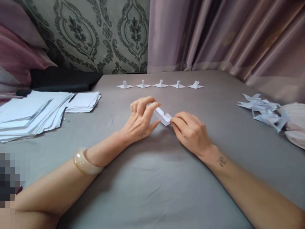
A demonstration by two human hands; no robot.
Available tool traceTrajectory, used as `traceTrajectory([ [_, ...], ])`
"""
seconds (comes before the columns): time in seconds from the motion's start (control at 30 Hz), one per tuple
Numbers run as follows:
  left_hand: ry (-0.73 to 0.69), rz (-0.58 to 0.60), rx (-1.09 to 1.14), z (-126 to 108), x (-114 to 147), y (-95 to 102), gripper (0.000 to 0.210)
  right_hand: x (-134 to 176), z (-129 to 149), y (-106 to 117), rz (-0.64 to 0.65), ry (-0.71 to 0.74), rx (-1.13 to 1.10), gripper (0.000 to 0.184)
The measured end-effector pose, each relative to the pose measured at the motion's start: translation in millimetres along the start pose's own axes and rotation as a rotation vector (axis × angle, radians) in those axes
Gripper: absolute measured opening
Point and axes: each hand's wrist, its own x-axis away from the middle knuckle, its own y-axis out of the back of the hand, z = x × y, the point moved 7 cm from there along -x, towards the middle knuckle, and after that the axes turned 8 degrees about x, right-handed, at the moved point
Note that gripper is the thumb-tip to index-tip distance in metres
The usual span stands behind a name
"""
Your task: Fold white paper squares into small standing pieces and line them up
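A small white folded paper (162, 117) is held up between my two hands over the middle of the grey cloth. My right hand (190, 132) pinches its right end between thumb and fingertips. On the other side, my left hand (141, 117) curves around the left end, with index finger and thumb at its edges; the other fingers are curled and partly hidden behind. The paper has creased, angled flaps, and its far side cannot be seen.
Several white folded paper birds (161, 84) stand in a row at the back. More folded paper pieces (264, 109) lie heaped at the right beside a pale cloth (294, 122). At left are a large stack of paper sheets (30, 111) and a smaller stack (83, 101).
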Motion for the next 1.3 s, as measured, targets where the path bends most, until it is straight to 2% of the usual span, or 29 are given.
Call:
traceTrajectory([
  [0.1,-0.131,0.170,-0.029,-8,1,-9.4,0.011,1,5,1,-0.006,0.129,0.157,0.023],
  [0.2,-0.190,0.329,0.014,-11,5,-19.8,0.019,6,4,-7,0.102,0.135,0.152,0.023],
  [0.33,-0.184,0.409,0.056,-12,7,-26.2,0.019,10,-2,-11,0.202,0.021,0.119,0.023],
  [0.63,-0.111,0.431,0.146,-11,5,-25.5,0.016,15,-8,-15,0.284,-0.056,0.062,0.025],
  [0.8,0.057,0.421,0.175,-2,5,-28.6,0.025,18,-17,-21,0.359,-0.216,-0.103,0.019],
  [0.97,0.236,0.424,0.203,3,6,-33.3,0.013,16,-23,-27,0.351,-0.354,-0.172,0.015],
  [1.07,0.293,0.400,0.211,5,8,-36.5,0.012,15,-24,-28,0.312,-0.395,-0.174,0.008],
  [1.2,0.327,0.346,0.236,12,11,-36.8,0.021,12,-13,-28,0.302,-0.269,-0.226,0.012],
  [1.3,0.299,0.393,0.268,13,12,-37.0,0.030,13,-4,-26,0.329,-0.145,-0.201,0.023],
])
